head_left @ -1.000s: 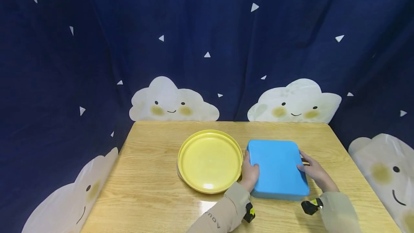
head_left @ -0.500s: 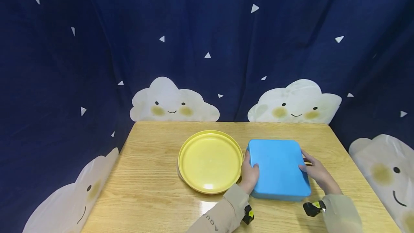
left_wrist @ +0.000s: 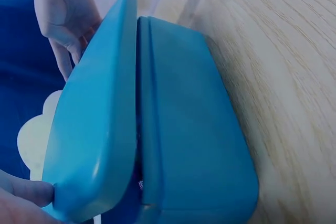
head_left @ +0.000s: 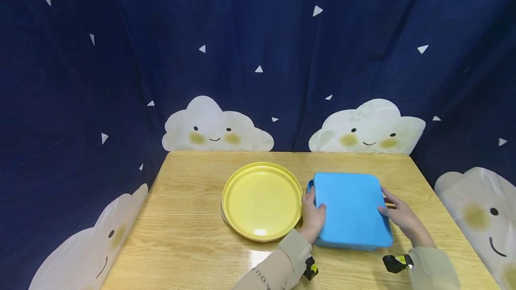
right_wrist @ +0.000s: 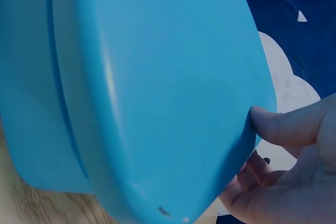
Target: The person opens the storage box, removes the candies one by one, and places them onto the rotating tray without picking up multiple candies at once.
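Note:
A blue lidded box [left_wrist: 194, 124] stands on the right half of the table. Its lid [head_left: 350, 209] sits askew, shifted to the right, and a gap shows at the box's left end. From the left wrist, a dark slit separates lid and box along the near side. My left hand [head_left: 312, 218] grips the lid's left edge, thumb on top; its other fingers are partly hidden. At the opposite edge, my right hand [head_left: 403, 218] pinches the lid, with the thumb [right_wrist: 283, 124] on its top face and the fingers below. What lies in the box is mostly hidden.
Left of the box, close to my left hand, lies a round yellow plate-like piece [head_left: 262, 202] with a raised rim. The wooden table [head_left: 181, 236] ends at a dark blue curtain [head_left: 242, 35] with clouds and triangles.
The lid has slid to the right over the box, and the gap at the left end has widened. My right hand moved right with it; my left hand shifted slightly right.

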A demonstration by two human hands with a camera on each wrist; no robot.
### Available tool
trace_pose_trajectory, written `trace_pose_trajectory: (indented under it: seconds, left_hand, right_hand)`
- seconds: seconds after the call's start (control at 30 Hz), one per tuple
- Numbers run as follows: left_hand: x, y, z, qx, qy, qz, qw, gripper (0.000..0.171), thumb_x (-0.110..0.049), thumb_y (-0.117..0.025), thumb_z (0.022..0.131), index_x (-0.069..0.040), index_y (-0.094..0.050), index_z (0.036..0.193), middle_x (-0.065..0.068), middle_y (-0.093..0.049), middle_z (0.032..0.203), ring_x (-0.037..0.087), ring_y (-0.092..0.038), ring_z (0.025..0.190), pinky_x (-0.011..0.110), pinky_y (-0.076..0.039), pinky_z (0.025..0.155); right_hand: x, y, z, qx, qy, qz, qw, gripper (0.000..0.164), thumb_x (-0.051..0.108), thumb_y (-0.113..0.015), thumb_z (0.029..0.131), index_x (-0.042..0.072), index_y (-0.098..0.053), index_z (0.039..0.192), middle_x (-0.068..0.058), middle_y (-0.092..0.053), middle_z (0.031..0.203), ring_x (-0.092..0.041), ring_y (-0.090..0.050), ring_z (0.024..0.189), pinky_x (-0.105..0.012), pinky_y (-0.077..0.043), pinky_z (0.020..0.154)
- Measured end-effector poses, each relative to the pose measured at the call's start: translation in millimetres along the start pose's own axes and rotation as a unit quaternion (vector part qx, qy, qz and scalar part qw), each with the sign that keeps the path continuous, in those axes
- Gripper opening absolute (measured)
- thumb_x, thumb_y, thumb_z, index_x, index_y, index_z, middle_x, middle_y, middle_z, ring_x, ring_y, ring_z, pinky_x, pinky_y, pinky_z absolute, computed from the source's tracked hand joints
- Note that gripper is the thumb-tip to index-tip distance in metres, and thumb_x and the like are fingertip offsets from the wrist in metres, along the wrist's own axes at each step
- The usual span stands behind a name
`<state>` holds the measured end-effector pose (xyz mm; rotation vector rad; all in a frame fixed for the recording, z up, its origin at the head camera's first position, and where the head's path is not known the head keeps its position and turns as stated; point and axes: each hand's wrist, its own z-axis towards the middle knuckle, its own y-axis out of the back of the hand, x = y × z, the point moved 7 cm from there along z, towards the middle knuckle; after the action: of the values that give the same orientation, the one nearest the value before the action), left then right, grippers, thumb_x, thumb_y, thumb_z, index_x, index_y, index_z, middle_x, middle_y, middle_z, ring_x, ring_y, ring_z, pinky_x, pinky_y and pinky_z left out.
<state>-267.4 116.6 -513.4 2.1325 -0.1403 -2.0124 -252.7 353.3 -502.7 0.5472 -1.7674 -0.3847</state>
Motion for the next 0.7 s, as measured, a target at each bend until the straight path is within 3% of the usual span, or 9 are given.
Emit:
trace_pose_trajectory:
  seconds: [0.13, 0.27, 0.33, 0.47, 0.57, 0.63, 0.7]
  left_hand:
    - [-3.3, -3.5, -1.9, 0.009, -0.002, 0.0, 1.0, 0.059, 0.002, -0.058, 0.08, 0.001, -0.04, 0.136, 0.022, -0.041, 0.126, 0.031, -0.041, 0.116, 0.043, -0.034, 0.099]
    - [-4.0, -11.0, -4.5, 0.051, 0.021, -0.038, 0.9978, 0.062, 0.005, -0.057, 0.08, -0.002, -0.037, 0.138, 0.014, -0.043, 0.106, 0.019, -0.045, 0.088, 0.028, -0.042, 0.075]
    - [-4.7, -14.8, -6.1, 0.073, 0.029, -0.052, 0.9956, 0.062, 0.008, -0.055, 0.08, -0.004, -0.037, 0.139, 0.007, -0.039, 0.091, 0.013, -0.038, 0.072, 0.021, -0.035, 0.061]
    - [-7.8, -20.1, -9.4, 0.109, 0.032, -0.039, 0.9928, 0.063, 0.01, -0.053, 0.08, -0.01, -0.039, 0.139, 0.002, -0.032, 0.081, 0.009, -0.031, 0.064, 0.018, -0.026, 0.055]
    - [-10.4, -23.9, -12.3, 0.123, 0.031, -0.04, 0.9911, 0.065, 0.012, -0.054, 0.08, -0.012, -0.04, 0.138, 0.001, -0.033, 0.08, 0.007, -0.031, 0.064, 0.017, -0.026, 0.055]
    - [-12.2, -26.9, -14.2, 0.127, 0.027, -0.052, 0.9901, 0.065, 0.012, -0.055, 0.08, -0.01, -0.04, 0.138, 0.0, -0.035, 0.079, 0.006, -0.033, 0.064, 0.016, -0.029, 0.055]
    - [-12.9, -30.3, -16.1, 0.118, 0.027, -0.062, 0.9906, 0.062, 0.011, -0.058, 0.079, -0.008, -0.043, 0.136, -0.001, -0.039, 0.079, 0.005, -0.037, 0.065, 0.016, -0.034, 0.056]
  right_hand:
    - [-2, 6, -8, -0.007, 0.001, 0.008, 1.0, 0.068, 0.018, -0.044, 0.096, 0.004, 0.001, 0.145, -0.039, -0.015, 0.135, -0.053, -0.025, 0.118, -0.06, -0.031, 0.094]
    - [-7, 14, -17, -0.021, -0.006, 0.017, 1.0, 0.07, 0.019, -0.046, 0.096, 0.004, 0.001, 0.145, -0.039, -0.016, 0.135, -0.052, -0.026, 0.118, -0.058, -0.032, 0.093]
    - [-11, 19, -21, -0.028, -0.013, 0.018, 0.999, 0.07, 0.021, -0.046, 0.096, 0.003, 0.001, 0.145, -0.039, -0.016, 0.135, -0.052, -0.025, 0.118, -0.058, -0.033, 0.093]
    - [-23, 29, -27, -0.049, -0.05, 0.021, 0.997, 0.073, 0.028, -0.049, 0.094, -0.005, -0.005, 0.143, -0.038, -0.019, 0.133, -0.049, -0.03, 0.117, -0.054, -0.036, 0.093]
    - [-34, 36, -32, -0.063, -0.083, 0.023, 0.994, 0.078, 0.035, -0.052, 0.091, -0.013, -0.013, 0.14, -0.034, -0.028, 0.131, -0.02, -0.048, 0.101, -0.037, -0.045, 0.087]
    - [-42, 40, -35, -0.073, -0.1, 0.031, 0.992, 0.079, 0.036, -0.054, 0.09, -0.015, -0.017, 0.138, -0.033, -0.032, 0.128, 0.0, -0.047, 0.087, -0.025, -0.047, 0.079]
    - [-49, 43, -38, -0.079, -0.118, 0.039, 0.989, 0.081, 0.039, -0.055, 0.089, -0.016, -0.019, 0.137, -0.032, -0.033, 0.13, 0.012, -0.039, 0.079, -0.023, -0.049, 0.077]
